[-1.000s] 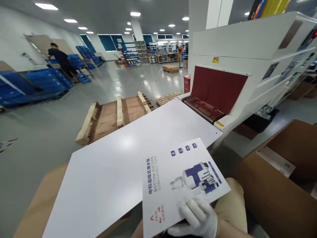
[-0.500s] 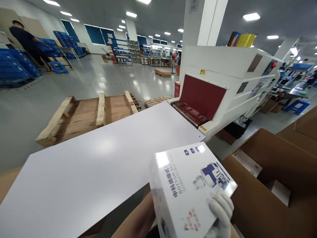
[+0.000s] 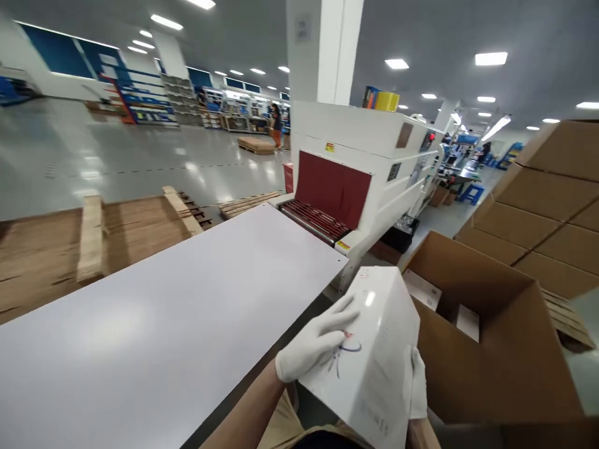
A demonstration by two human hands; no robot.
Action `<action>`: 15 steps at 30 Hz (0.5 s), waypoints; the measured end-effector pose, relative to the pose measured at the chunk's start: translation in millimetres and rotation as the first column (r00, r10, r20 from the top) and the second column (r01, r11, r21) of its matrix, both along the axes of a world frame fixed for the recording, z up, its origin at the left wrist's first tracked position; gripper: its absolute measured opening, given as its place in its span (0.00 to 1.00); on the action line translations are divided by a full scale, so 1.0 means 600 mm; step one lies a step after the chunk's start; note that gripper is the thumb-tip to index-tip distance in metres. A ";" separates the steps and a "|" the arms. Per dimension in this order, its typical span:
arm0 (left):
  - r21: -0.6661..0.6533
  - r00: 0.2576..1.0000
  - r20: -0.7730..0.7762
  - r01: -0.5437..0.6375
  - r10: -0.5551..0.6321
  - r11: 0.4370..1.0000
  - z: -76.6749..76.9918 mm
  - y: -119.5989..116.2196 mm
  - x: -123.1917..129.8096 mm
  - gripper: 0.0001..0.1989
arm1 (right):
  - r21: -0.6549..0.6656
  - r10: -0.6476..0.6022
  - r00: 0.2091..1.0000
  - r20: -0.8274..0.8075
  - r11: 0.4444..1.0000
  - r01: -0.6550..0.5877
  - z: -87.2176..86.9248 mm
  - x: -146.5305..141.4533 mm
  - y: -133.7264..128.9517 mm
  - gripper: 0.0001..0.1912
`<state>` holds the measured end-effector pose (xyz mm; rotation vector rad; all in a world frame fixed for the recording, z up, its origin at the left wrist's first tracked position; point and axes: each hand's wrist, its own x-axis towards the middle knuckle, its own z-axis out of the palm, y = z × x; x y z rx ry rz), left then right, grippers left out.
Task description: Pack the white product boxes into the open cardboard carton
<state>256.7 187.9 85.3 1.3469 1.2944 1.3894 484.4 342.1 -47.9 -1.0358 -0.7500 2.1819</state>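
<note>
Between my two gloved hands is a glossy white product box point(image 3: 374, 368), tilted and held close to my body. My left hand point(image 3: 318, 343) lies against its left face, fingers stretched along it near a red and purple marking. On the right, my right hand point(image 3: 416, 383) grips the box's side, its fingers partly hidden. Just beyond the box, to the right, stands a large open carton point(image 3: 505, 362) with white boxes point(image 3: 468, 321) inside.
A white tabletop point(image 3: 187, 312) runs from the left up to a white machine point(image 3: 337, 131) with a red curtain point(image 3: 332, 187) over rollers. Wooden pallets point(image 3: 91, 240) lie on the floor behind it. Stacked cartons point(image 3: 552, 206) rise at the right. A person point(image 3: 276, 125) stands far off.
My view has swung right, showing more of the open carton and stacked cartons. The box has been turned, so its printed pump face is no longer visible. My left hand has come into view on it.
</note>
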 end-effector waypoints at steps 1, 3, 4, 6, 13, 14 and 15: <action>-0.031 0.999 0.035 -0.024 0.025 0.999 -0.009 -0.002 -0.004 0.29 | -0.084 0.025 0.999 -0.048 0.996 -0.029 0.002 0.009 -0.014 0.37; -0.089 0.996 0.053 -0.067 0.072 0.994 -0.022 -0.007 -0.011 0.28 | -0.231 0.119 0.975 -0.190 0.959 -0.162 0.012 0.029 -0.039 0.39; -0.112 0.993 0.058 -0.094 0.101 0.989 -0.024 -0.006 -0.012 0.29 | -0.264 0.174 0.947 -0.271 0.932 -0.247 0.021 0.037 -0.049 0.41; -0.140 0.988 0.065 -0.130 0.140 0.982 -0.018 0.009 -0.009 0.30 | -0.243 0.250 0.890 -0.382 0.902 -0.358 0.043 0.049 -0.052 0.45; -0.023 0.987 0.050 -0.152 0.153 0.988 0.021 0.203 0.053 0.31 | -0.001 0.014 0.950 -0.312 1.000 -0.015 0.174 0.144 0.124 0.33; -0.002 0.990 0.023 -0.140 0.140 0.990 0.017 0.238 0.057 0.31 | 0.064 -0.031 0.971 -0.237 0.997 0.047 0.197 0.169 0.164 0.34; 0.005 0.992 -0.018 -0.129 0.129 0.992 0.010 0.273 0.059 0.30 | 0.167 -0.082 0.985 -0.150 0.980 0.107 0.219 0.195 0.208 0.35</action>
